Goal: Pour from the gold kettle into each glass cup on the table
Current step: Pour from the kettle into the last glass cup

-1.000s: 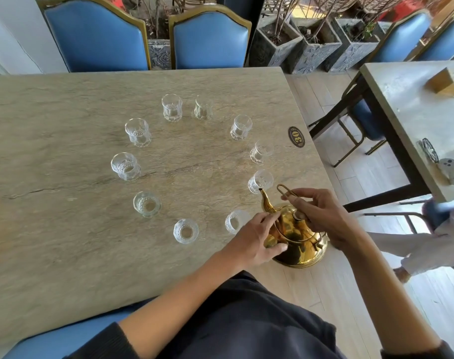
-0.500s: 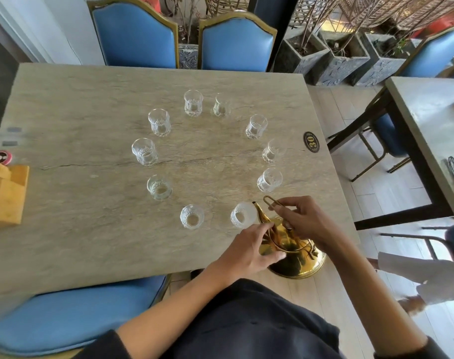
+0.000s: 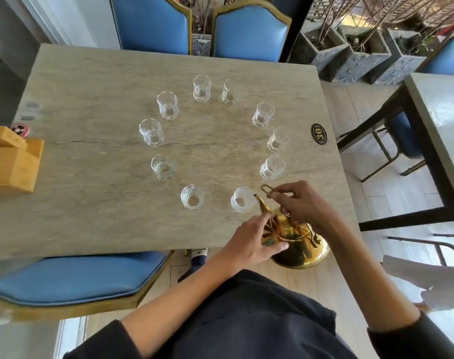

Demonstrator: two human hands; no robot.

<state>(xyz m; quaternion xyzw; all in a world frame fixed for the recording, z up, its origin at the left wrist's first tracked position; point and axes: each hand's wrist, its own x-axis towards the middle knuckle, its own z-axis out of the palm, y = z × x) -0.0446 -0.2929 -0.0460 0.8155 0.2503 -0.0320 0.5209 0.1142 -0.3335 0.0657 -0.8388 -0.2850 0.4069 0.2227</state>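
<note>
The gold kettle (image 3: 299, 246) is tilted over the table's near right edge, its spout tip at the rim of the nearest glass cup (image 3: 242, 199). My right hand (image 3: 302, 204) grips the kettle's thin wire handle from above. My left hand (image 3: 254, 240) rests on the kettle's lid and near side. Several glass cups stand in a ring on the table (image 3: 91, 203); one (image 3: 192, 197) is to the left of the nearest cup, another (image 3: 272, 167) is beyond the spout. I cannot tell whether liquid is flowing.
A wooden tissue box (image 3: 12, 164) stands at the table's left edge. A round "30" badge (image 3: 319, 134) lies near the right edge. Blue chairs (image 3: 153, 24) stand behind the table and one (image 3: 75, 278) at the near left. A second table (image 3: 440, 120) stands to the right.
The kettle's spout has moved left from the cup on the right side of the ring to the nearest cup. Both hands stay on the kettle. My view has shifted left.
</note>
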